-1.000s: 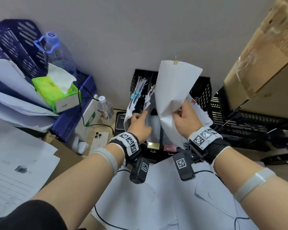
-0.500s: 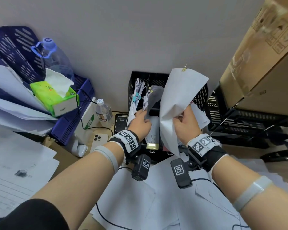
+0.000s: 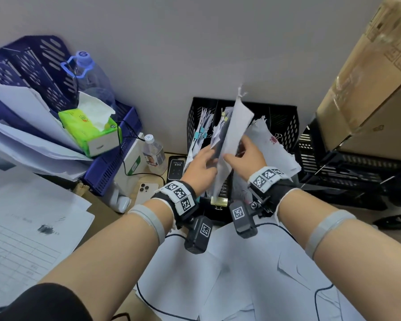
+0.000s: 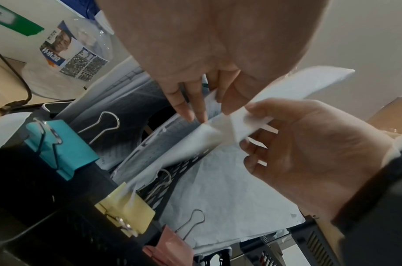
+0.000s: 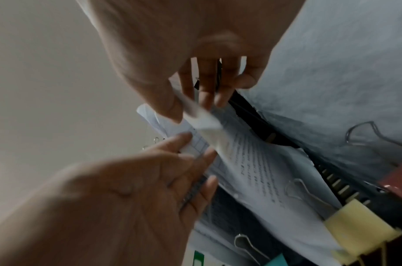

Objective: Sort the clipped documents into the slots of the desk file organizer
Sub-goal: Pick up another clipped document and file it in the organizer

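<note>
Hands meet over the organizer [image 3: 285, 126]: the right hand [image 3: 245, 156] pinches a document [image 3: 235, 130] upright above a middle slot, while the left hand [image 3: 200, 166], fingers straight, parts filed sheets. Paper looks light and floppy, best gripped near its stiffer clipped edge.

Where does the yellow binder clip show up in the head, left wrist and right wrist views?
Head: yellow binder clip low at the organizer's front edge, between the wrists.
Left wrist: bottom centre-left, on papers.
Right wrist: lower right.
Shared landmark: black file organizer, whose slotted divider runs beside the clip.
</note>
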The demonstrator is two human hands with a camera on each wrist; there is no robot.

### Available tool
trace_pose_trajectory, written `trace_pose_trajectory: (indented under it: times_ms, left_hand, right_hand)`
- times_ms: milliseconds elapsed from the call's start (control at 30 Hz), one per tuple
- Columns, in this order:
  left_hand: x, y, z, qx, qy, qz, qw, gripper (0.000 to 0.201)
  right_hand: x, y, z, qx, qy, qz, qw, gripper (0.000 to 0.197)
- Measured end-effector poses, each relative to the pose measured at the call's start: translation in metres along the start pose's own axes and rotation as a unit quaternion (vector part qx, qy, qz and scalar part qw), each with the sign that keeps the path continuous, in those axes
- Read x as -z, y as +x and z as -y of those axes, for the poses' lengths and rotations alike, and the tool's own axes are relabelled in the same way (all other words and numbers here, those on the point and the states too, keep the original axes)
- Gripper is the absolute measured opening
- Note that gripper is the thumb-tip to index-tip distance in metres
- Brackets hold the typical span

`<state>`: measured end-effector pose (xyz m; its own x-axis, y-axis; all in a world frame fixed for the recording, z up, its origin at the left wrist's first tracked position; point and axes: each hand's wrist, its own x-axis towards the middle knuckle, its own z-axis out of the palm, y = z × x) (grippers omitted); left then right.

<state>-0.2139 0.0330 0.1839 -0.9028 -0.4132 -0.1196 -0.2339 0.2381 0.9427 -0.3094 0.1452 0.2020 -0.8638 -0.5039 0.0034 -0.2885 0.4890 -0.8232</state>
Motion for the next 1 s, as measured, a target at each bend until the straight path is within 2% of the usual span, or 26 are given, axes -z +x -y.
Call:
trace_pose_trajectory:
  times_ms: [67, 167, 233, 333, 400, 467, 533, 600, 733, 800, 900, 1000]
  left_hand:
    - [-0.002, -0.003, 0.001, -0.002, -0.001, 0.025, 1.000, 0.065]
    - [-0.005, -0.006, 0.000, 0.000, -0.029, 0.038, 0.999, 0.065]
    - [-0.005, -0.006, 0.000, -0.004, -0.040, 0.031, 0.999, 0.065]
    - [-0.005, -0.005, 0.002, -0.015, -0.038, 0.005, 0.999, 0.066]
    - [-0.004, -0.004, 0.002, -0.017, -0.021, -0.010, 1.000, 0.065]
    - [-0.003, -0.004, 0.004, -0.023, -0.012, -0.015, 1.000, 0.067]
    - [-0.004, -0.004, 0.004, -0.034, -0.010, -0.005, 0.999, 0.070]
    - [-0.005, -0.006, 0.005, -0.042, -0.006, 0.008, 0.999, 0.073]
    - [-0.008, -0.012, 0.002, -0.073, -0.016, 0.021, 0.997, 0.075]
    - [-0.010, -0.013, 0.004, -0.085, -0.036, 0.045, 0.995, 0.074]
    - [-0.013, -0.013, 0.011, -0.057, -0.014, 0.060, 0.996, 0.066]
    - [-0.014, -0.011, 0.020, -0.025, 0.040, 0.013, 0.999, 0.046]
  right_hand:
    - [0.006, 0.006, 0.007, -0.068, -0.047, 0.019, 0.996, 0.023]
    - [0.017, 0.014, 0.019, -0.154, -0.075, 0.048, 0.984, 0.049]
    - [0.019, 0.015, 0.024, -0.147, -0.044, 0.029, 0.988, 0.047]
    - [0.014, 0.011, 0.023, -0.091, 0.052, -0.052, 0.993, 0.044]
    - [0.008, 0.002, 0.015, -0.097, 0.097, -0.064, 0.988, 0.037]
    - [-0.001, -0.004, 0.002, -0.113, 0.046, -0.019, 0.992, 0.035]
    - [-0.009, -0.005, -0.015, -0.139, 0.000, 0.047, 0.989, 0.042]
    - [-0.017, 0.001, -0.030, -0.144, -0.019, 0.083, 0.986, 0.047]
    - [-0.010, -0.012, -0.010, -0.121, -0.002, 0.083, 0.989, 0.031]
    - [-0.012, -0.016, -0.012, -0.103, -0.029, 0.086, 0.991, 0.030]
    - [-0.014, -0.019, -0.025, -0.128, -0.062, 0.143, 0.979, 0.038]
    - [-0.007, -0.029, -0.026, -0.175, 0.014, 0.147, 0.973, 0.035]
